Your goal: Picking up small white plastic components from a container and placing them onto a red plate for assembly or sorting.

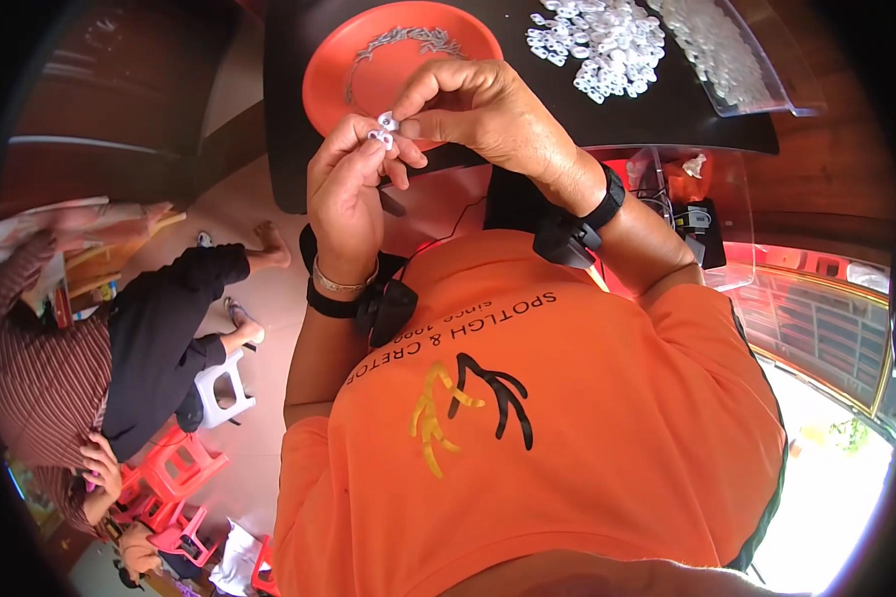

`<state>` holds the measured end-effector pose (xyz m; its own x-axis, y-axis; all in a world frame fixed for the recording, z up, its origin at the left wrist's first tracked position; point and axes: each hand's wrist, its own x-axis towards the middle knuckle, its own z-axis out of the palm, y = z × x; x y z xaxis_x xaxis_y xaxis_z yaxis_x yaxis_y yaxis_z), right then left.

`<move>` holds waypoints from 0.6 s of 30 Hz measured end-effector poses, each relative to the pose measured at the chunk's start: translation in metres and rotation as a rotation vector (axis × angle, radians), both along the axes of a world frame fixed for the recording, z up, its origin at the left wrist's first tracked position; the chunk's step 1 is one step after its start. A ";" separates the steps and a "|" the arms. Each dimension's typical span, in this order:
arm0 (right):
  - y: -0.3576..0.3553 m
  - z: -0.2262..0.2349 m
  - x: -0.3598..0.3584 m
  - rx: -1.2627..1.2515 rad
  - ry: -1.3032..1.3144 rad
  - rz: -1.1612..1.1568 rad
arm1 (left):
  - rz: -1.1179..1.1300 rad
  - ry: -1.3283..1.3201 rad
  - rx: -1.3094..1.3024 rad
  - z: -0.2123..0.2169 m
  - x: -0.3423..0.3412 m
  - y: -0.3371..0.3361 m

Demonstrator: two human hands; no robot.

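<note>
Above the near edge of a dark table, my two hands meet at a small white plastic clip-like piece with a dark spot in it. My left hand pinches its lower part between thumb and fingers. From the right, the bent thumb and forefinger of my right hand close at the piece's upper side. Whether it is one part or two pressed together, I cannot tell. Just behind my hands sits a round orange-red dish, with many small thin grey metal pieces along its far side.
A heap of small white plastic pieces lies right of the dish. Beside it is a clear tray of translucent pieces. A clear box with cables stands below the table's right. Another person is at the left, near red stools.
</note>
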<state>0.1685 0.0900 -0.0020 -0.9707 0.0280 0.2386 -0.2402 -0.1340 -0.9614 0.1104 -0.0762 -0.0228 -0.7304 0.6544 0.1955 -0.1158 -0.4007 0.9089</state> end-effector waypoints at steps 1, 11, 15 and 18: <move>-0.003 0.000 -0.001 -0.011 -0.025 0.019 | 0.008 0.001 -0.004 -0.002 0.000 -0.003; -0.008 0.001 -0.005 0.117 -0.055 0.086 | 0.072 -0.009 -0.024 -0.003 0.005 -0.014; -0.007 0.001 -0.004 0.185 -0.008 0.121 | 0.023 -0.081 -0.032 -0.005 0.000 -0.017; -0.003 0.000 -0.006 0.287 0.100 0.093 | -0.110 -0.172 0.062 -0.010 -0.006 -0.016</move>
<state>0.1626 0.0869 -0.0025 -0.9373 -0.1425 0.3181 -0.3348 0.1137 -0.9354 0.1040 -0.0920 -0.0326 -0.6812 0.7227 0.1165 -0.3131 -0.4315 0.8460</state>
